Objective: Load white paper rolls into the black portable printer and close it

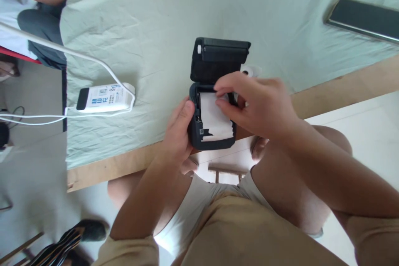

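Head view: at the table edge (118,163), the left hand (178,129) grasps the dark printer (214,146), likely light, stiff and best held by its sides, while the right hand (260,102) curls, pinch unclear, over its thin, tearable-looking paper (215,116).

Cloth-covered table (162,41) (wooden edge (115,163) bare), pale floor (374,137).

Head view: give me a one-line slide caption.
The left hand holds an opened dark device while the right hand is at the white paper inside.
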Action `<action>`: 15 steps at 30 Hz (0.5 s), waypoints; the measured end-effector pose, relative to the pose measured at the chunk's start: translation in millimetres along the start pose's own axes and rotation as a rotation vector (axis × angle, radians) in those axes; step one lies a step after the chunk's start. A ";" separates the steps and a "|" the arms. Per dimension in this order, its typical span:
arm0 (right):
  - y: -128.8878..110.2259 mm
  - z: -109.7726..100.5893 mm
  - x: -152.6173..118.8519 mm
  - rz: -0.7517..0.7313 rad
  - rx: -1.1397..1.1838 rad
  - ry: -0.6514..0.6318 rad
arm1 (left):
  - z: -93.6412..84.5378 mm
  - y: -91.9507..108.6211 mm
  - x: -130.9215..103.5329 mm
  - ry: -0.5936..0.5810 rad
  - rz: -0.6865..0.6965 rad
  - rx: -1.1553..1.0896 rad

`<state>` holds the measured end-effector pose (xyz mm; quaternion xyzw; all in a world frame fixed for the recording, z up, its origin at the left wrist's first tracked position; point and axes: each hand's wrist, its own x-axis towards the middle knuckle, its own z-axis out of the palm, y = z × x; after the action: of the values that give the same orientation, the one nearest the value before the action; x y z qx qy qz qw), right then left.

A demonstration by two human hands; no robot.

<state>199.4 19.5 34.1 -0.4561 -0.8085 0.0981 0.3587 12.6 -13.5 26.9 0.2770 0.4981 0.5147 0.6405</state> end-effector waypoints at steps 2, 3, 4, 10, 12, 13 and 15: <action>-1.7 -2.6 3.2 -0.048 -0.146 -0.073 | -1.1 -0.5 -0.8 -0.011 0.003 0.002; -1.6 -4.0 4.5 -0.061 -0.180 -0.114 | -1.6 -0.8 -0.9 -0.021 -0.003 0.016; -1.2 -5.1 5.5 -0.072 -0.196 -0.148 | -2.2 -1.0 -0.8 -0.029 -0.011 0.035; -5.4 -7.2 7.1 -0.083 -0.183 -0.229 | -4.5 -2.0 -2.7 0.009 -0.053 0.102; -8.8 -14.4 4.4 -0.066 -0.106 -0.208 | -4.6 -1.9 -3.8 0.025 -0.083 0.102; -8.8 -20.7 2.7 -0.038 -0.038 -0.176 | -4.5 -1.7 -4.1 0.047 -0.096 0.099; -2.2 -36.4 0.1 0.060 0.152 -0.064 | -4.0 -0.9 -4.1 0.101 -0.126 0.093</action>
<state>222.3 12.2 61.5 -0.4481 -0.7958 0.1842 0.3633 9.4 -18.3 26.1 0.2482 0.5695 0.4630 0.6323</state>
